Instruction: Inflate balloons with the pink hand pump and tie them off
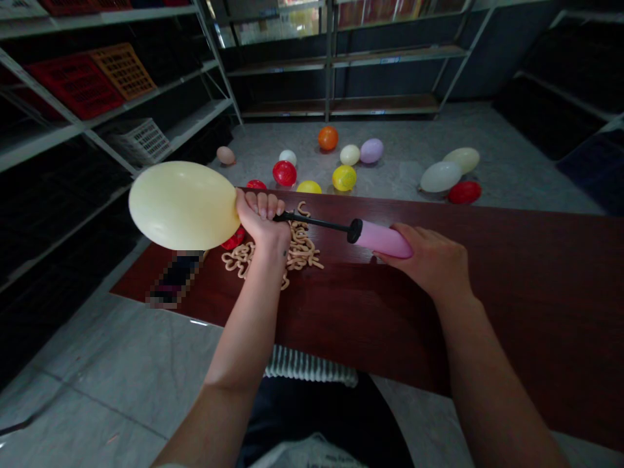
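My left hand point(260, 211) is closed around the black end of a balloon pump and the neck of a pale yellow balloon point(182, 205). The balloon is inflated and points to the left; its neck is hidden by my fingers. A thin black rod runs rightward from that hand into the pink barrel of the balloon pump point(383, 239). My right hand point(431, 260) wraps around the barrel's far end. Below and behind my left wrist lies a pile of beige, uninflated long balloons or curly strips point(302, 250). A red balloon point(234, 239) shows partly under the yellow one.
A dark red-brown table point(341, 305) spans the front. A blurred phone-like object point(178, 276) lies at its left edge. Beyond it, several balloons rest on the floor, among them an orange balloon point(328, 138) and a lilac balloon point(372, 151). Shelves point(277, 67) with crates point(75, 84) stand around.
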A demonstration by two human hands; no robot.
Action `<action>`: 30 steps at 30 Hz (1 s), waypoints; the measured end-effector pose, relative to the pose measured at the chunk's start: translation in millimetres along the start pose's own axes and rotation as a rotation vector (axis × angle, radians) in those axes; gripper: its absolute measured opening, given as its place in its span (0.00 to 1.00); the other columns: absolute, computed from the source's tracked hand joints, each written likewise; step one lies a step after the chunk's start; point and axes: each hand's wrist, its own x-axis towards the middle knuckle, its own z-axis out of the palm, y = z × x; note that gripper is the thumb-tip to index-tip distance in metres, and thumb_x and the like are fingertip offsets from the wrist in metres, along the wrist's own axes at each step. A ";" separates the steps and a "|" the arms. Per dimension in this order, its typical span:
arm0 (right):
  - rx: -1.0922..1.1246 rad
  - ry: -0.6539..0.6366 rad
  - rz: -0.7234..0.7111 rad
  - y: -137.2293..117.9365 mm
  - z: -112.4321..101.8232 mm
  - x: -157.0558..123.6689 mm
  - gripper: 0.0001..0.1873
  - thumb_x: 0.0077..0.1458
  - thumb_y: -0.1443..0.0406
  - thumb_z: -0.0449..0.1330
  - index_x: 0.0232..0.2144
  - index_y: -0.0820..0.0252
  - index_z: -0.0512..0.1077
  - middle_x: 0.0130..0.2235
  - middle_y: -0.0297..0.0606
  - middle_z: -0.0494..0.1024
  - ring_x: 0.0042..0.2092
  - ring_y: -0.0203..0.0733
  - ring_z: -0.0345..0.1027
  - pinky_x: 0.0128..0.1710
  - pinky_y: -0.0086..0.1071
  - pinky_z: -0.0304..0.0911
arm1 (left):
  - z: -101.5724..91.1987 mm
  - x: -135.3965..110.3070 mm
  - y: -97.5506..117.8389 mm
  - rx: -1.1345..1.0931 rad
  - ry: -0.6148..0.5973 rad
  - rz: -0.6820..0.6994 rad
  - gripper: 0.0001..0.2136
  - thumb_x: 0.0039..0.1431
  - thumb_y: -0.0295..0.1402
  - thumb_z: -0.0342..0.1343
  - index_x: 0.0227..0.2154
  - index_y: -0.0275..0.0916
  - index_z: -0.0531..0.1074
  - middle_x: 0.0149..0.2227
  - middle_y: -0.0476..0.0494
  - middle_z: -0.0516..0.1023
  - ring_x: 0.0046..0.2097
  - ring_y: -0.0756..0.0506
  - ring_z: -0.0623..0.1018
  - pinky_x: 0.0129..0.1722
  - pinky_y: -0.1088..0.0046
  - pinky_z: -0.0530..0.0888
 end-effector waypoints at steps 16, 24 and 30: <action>0.175 0.006 -0.023 -43.8 0.6 7.9 0.29 0.51 0.43 0.58 0.45 0.56 0.73 0.39 0.41 0.81 0.35 0.45 0.73 0.30 0.32 0.51 | 11.5 -38.4 -32.7 0.120 -0.054 -0.168 0.27 0.70 0.41 0.43 0.15 0.39 0.47 0.12 0.56 0.43 0.13 0.55 0.48 0.13 0.76 0.51; -0.012 0.097 -0.042 -32.5 -4.9 10.5 0.30 0.56 0.42 0.51 0.47 0.57 0.73 0.37 0.43 0.79 0.37 0.45 0.69 0.32 0.34 0.50 | 5.5 -26.3 -28.9 0.007 -0.091 -0.168 0.25 0.70 0.37 0.42 0.16 0.39 0.45 0.12 0.56 0.43 0.14 0.55 0.48 0.15 0.76 0.51; -0.073 0.117 -0.045 -14.8 5.4 6.8 0.27 0.59 0.47 0.50 0.49 0.58 0.71 0.39 0.45 0.78 0.39 0.46 0.67 0.35 0.34 0.51 | -2.8 -7.7 -23.3 0.010 0.024 -0.141 0.24 0.70 0.37 0.42 0.17 0.39 0.44 0.13 0.57 0.44 0.14 0.55 0.48 0.16 0.77 0.50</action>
